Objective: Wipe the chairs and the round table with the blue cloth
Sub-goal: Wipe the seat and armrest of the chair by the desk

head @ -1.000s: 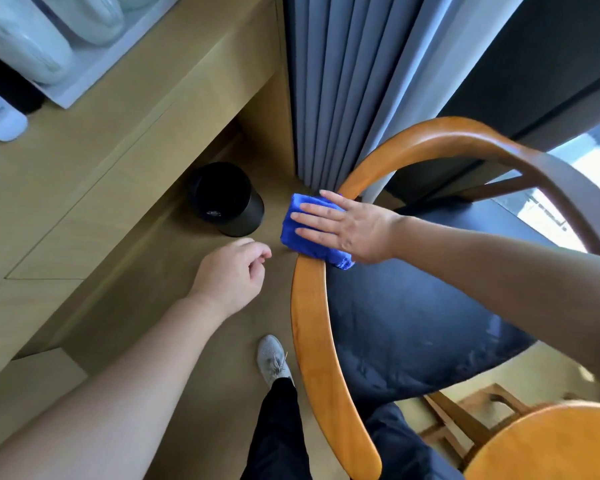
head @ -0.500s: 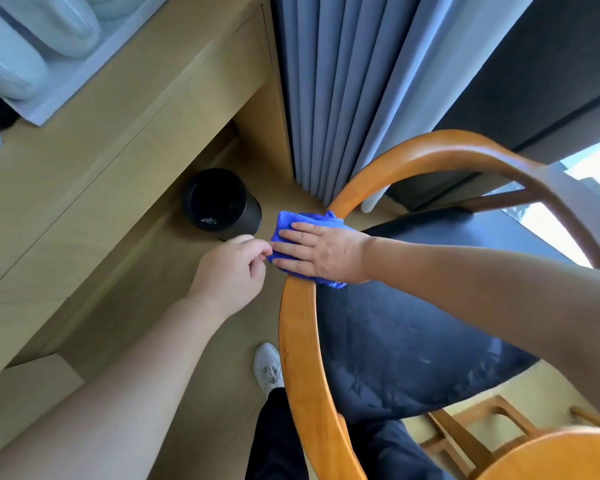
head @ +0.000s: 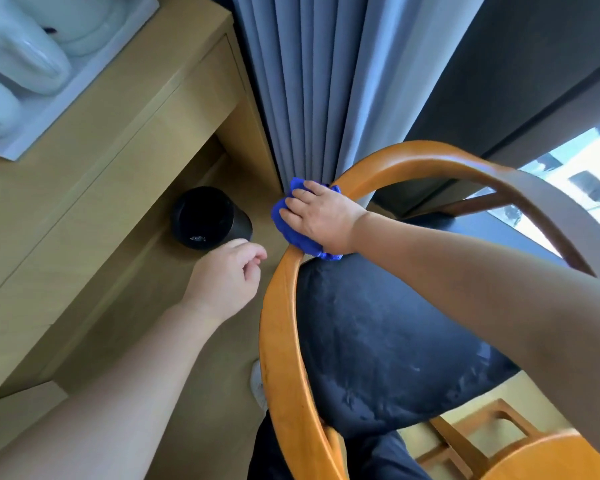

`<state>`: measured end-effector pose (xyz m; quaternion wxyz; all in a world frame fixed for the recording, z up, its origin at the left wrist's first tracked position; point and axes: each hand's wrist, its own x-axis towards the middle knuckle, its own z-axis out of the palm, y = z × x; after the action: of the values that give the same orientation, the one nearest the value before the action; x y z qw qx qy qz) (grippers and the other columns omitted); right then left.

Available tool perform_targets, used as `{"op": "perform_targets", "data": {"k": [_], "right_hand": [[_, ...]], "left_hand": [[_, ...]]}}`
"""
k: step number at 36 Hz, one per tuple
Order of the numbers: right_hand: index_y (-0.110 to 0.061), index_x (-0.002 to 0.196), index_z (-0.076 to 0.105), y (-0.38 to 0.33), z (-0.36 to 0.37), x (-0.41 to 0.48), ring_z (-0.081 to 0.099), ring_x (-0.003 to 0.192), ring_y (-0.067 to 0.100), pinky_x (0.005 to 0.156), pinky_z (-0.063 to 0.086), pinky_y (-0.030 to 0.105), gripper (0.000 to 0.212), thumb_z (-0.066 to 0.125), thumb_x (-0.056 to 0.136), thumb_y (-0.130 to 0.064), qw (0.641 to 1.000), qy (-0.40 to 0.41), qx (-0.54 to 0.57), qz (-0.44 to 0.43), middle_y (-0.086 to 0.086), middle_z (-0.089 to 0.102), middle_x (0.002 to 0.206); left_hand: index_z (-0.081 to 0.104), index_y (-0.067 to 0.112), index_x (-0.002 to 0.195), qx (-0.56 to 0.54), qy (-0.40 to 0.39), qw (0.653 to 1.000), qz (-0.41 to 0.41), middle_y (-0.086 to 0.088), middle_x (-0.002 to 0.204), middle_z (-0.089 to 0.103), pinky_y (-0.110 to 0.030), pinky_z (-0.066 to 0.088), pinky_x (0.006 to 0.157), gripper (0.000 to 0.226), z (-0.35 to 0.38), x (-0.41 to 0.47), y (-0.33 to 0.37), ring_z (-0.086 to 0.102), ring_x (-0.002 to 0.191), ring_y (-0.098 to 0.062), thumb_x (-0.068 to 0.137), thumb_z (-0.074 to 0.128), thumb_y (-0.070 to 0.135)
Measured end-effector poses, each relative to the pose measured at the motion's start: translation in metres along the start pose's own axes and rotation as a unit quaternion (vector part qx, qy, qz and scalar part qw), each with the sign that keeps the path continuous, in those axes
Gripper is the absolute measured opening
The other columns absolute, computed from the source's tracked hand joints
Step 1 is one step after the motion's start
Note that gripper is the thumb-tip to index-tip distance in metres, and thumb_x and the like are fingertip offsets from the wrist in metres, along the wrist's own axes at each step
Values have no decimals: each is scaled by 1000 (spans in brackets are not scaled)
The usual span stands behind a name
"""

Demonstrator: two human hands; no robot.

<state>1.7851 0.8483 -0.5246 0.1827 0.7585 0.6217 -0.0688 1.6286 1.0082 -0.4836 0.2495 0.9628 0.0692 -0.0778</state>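
Desk (head: 101, 140): left of the chair; neither hand touches it
Curtain (head: 309, 81): behind the chair's back rail
Chair (head: 279, 341): curved wooden rail being wiped at its far-left bend; dark seat (head: 378, 341) inside the rail
Bin (head: 208, 218): on the floor, left of the chair
Right hand (head: 321, 216): on the rail; fingers close together, laid over the cloth, pressing it down
Left hand (head: 227, 277): just left of the rail, apart from it; fingers loosely curled, holding nothing
Blue cloth (head: 288, 232): bunched between right palm and rail
Progress: judged early; one rail under way; other chairs and the round table seemingly left; no table clearly in view
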Motion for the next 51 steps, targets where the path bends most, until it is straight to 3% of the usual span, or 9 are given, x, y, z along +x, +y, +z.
{"op": "perform_targets", "data": {"k": [8,17,26,31,35,43,51], "right_hand": [[-3,144,32,30,5,-25,39,131,40,115,23,48,73,65,81,-23,997,53,11,56,21,41,143],[-3,130,53,56,18,-40,58,112,37,102,40,47,77,79,62,-28,986,129,36,98,20,60,124],[-8,138,42,82,21,-53,50,119,34,106,33,44,82,72,67,-39,974,101,120,163,13,54,129],[-12,135,45,100,24,-67,51,117,29,104,35,40,91,71,59,-55,955,102,184,211,7,56,125],[-11,141,39,111,33,-80,47,123,29,109,32,40,99,74,57,-51,940,110,210,244,8,52,133],[-9,141,40,123,58,-104,46,125,29,110,31,39,99,75,55,-44,903,144,262,310,9,50,137],[-7,147,29,136,90,-142,40,132,32,111,28,39,108,79,59,-45,849,111,307,415,12,44,142]], "left_hand": [[69,12,103,8,12,999,31,0,100,66,-26,54,73,21,-1,16,20,62,87,-14,90,53,9],[69,12,103,22,13,998,55,-1,101,67,-28,56,73,21,1,34,42,63,86,-15,91,52,10],[68,14,103,18,5,998,67,1,101,66,-28,55,74,22,6,52,65,61,88,-13,91,50,10],[68,14,102,24,-6,997,75,1,100,66,-29,56,73,22,9,61,75,62,87,-14,90,51,9],[68,14,102,23,-10,996,85,1,100,66,-26,55,73,22,12,70,86,62,88,-14,91,50,10],[67,14,99,19,-32,993,109,3,96,64,-35,55,74,22,24,88,108,59,86,-15,88,49,6],[66,16,100,20,-59,990,126,4,97,63,-37,55,74,23,40,102,130,58,87,-14,89,47,8]]}}
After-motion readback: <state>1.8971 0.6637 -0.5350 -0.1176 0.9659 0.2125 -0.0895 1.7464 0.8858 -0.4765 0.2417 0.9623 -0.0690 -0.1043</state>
